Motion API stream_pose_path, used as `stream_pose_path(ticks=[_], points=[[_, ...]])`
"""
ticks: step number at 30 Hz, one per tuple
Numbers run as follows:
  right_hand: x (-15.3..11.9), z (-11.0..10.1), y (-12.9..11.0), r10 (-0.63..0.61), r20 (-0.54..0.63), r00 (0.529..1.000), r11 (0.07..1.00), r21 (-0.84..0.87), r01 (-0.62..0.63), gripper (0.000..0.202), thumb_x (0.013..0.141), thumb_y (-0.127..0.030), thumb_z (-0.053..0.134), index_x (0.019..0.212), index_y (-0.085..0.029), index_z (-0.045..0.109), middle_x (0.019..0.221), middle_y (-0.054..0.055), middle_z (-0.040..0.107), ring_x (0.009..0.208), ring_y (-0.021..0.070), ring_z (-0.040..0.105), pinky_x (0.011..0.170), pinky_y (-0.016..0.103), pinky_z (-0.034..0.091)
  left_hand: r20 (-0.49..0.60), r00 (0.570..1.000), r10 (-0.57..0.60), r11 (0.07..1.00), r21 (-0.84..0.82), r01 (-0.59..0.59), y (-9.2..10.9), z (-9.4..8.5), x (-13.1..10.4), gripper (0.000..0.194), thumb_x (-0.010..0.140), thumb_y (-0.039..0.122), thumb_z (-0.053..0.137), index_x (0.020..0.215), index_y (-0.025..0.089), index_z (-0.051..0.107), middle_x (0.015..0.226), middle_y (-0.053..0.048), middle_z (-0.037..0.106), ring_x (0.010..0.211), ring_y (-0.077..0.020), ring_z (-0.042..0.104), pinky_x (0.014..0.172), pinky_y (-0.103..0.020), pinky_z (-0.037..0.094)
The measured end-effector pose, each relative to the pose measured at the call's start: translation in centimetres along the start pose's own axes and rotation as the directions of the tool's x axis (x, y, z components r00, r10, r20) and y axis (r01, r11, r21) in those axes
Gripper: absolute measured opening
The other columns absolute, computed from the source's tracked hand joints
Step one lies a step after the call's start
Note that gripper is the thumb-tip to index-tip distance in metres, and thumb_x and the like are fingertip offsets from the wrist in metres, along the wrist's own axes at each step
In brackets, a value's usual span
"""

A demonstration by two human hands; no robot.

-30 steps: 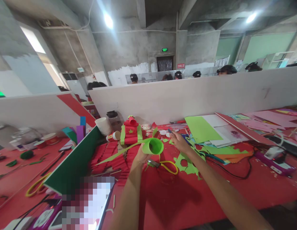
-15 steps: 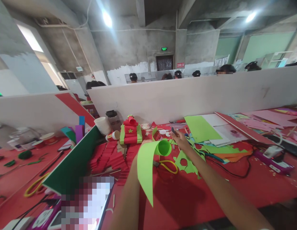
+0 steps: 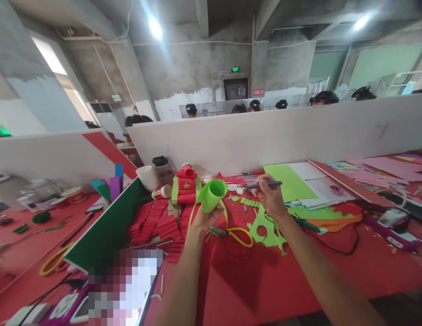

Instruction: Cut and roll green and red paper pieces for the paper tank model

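Note:
My left hand is closed around a rolled sheet of bright green paper, its open end facing up. A thin green strip of it curves down on both sides of my wrist. In my right hand, a slim dark grey pen-like tool lies pinched between the fingers, roughly level; its kind is unclear. Yellow-handled scissors lie on the red table just right of my left hand. Green paper offcuts with holes lie below my right hand.
Folded red paper strips and a red-and-green paper model with a star stand left of centre. A green divider board borders the left. A tablet lies in front, green sheets at the right. White partition behind.
The green paper has turned from a hanging, broad-side view to an upright roll in my left hand. My right hand has shifted right, and its tool has swung to lie level.

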State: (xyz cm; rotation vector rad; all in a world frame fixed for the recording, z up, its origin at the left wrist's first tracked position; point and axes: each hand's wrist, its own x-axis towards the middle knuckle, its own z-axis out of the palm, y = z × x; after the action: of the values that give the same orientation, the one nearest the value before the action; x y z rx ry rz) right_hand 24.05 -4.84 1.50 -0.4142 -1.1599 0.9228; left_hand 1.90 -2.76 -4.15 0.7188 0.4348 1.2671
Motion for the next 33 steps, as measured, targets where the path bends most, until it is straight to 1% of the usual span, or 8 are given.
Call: stream_pose_path(ticks=[5,8,10,18,23,26,29,33], points=[[-1.2,1.8,-1.0,-0.027,0.135,0.991,0.988,-0.146,0.046,0.024,0.089,-0.042,0.062,0.106,-0.025,0.067,0.091,0.006,0.072,0.080,0.0209,0.067,0.063,0.034,0.054,-0.033,0.998,-0.049,0.997,-0.055,0.047,-0.1,1.3,0.0,0.007,0.074,0.008,0.070,0.071,0.012,0.064,0.060,0.001,0.061,0.043,-0.0025,0.044,0.049,-0.016,0.045],[-1.5,2.7,-1.1,-0.038,0.145,0.989,0.969,-0.236,0.072,0.027,0.092,-0.042,0.057,0.113,-0.026,0.065,0.110,0.008,0.071,0.095,0.0232,0.067,0.071,0.036,0.056,-0.015,0.998,-0.068,0.992,-0.104,0.066,-0.2,1.8,0.2,0.004,0.076,0.008,0.068,0.077,0.011,0.065,0.065,0.000,0.063,0.043,-0.0012,0.044,0.048,-0.014,0.043],[-1.5,3.0,-1.1,-0.048,0.120,0.992,0.959,-0.273,0.079,0.027,0.092,-0.043,0.057,0.112,-0.026,0.066,0.115,0.008,0.069,0.099,0.0234,0.067,0.071,0.034,0.057,-0.007,0.997,-0.082,0.993,-0.089,0.081,-0.2,1.9,0.2,0.003,0.077,0.008,0.068,0.077,0.010,0.065,0.064,0.001,0.062,0.043,-0.0014,0.045,0.049,-0.015,0.044],[-1.1,2.1,-0.3,0.012,0.061,0.998,0.979,-0.205,0.001,0.029,0.086,-0.043,0.065,0.107,-0.023,0.064,0.102,0.008,0.071,0.083,0.0195,0.069,0.065,0.030,0.056,0.035,0.995,-0.094,0.995,0.031,0.093,-0.3,1.9,-0.2,0.011,0.071,0.013,0.075,0.078,0.011,0.067,0.061,0.001,0.060,0.044,-0.0018,0.043,0.050,-0.016,0.042],[-0.9,1.7,-0.1,0.067,0.040,0.997,0.986,-0.152,-0.060,0.029,0.083,-0.042,0.068,0.105,-0.024,0.064,0.097,0.006,0.071,0.078,0.0186,0.067,0.062,0.029,0.054,0.087,0.996,0.000,0.980,0.199,-0.017,-0.4,1.8,0.0,0.022,0.063,0.024,0.082,0.075,0.011,0.069,0.059,-0.002,0.063,0.046,-0.0045,0.047,0.047,-0.016,0.038],[-0.6,1.3,0.1,0.086,-0.028,0.996,0.985,-0.149,-0.089,0.028,0.078,-0.040,0.073,0.100,-0.024,0.066,0.097,0.004,0.071,0.085,0.0201,0.066,0.065,0.028,0.054,0.136,0.987,0.079,0.883,0.450,-0.133,-0.2,1.7,0.4,0.015,0.066,0.024,0.076,0.064,0.011,0.069,0.056,-0.003,0.063,0.048,-0.0077,0.050,0.049,-0.019,0.041],[0.1,0.1,0.6,0.166,-0.064,0.984,0.985,-0.036,-0.169,0.030,0.076,-0.042,0.075,0.099,-0.026,0.067,0.098,0.004,0.071,0.092,0.0223,0.066,0.067,0.029,0.054,0.208,0.953,0.222,0.699,0.648,-0.304,0.3,1.7,0.7,0.016,0.068,0.020,0.069,0.054,0.013,0.067,0.054,-0.003,0.064,0.053,-0.0119,0.056,0.059,-0.023,0.048],[1.0,-2.4,1.2,0.344,0.000,0.939,0.934,0.103,-0.342,0.034,0.078,-0.051,0.070,0.101,-0.026,0.067,0.100,0.004,0.072,0.093,0.0232,0.067,0.067,0.031,0.054,0.327,0.878,0.349,0.494,0.732,-0.469,0.8,1.6,1.1,0.015,0.074,0.022,0.064,0.080,0.015,0.076,0.079,-0.006,0.075,0.081,-0.0220,0.068,0.082,-0.033,0.053]])
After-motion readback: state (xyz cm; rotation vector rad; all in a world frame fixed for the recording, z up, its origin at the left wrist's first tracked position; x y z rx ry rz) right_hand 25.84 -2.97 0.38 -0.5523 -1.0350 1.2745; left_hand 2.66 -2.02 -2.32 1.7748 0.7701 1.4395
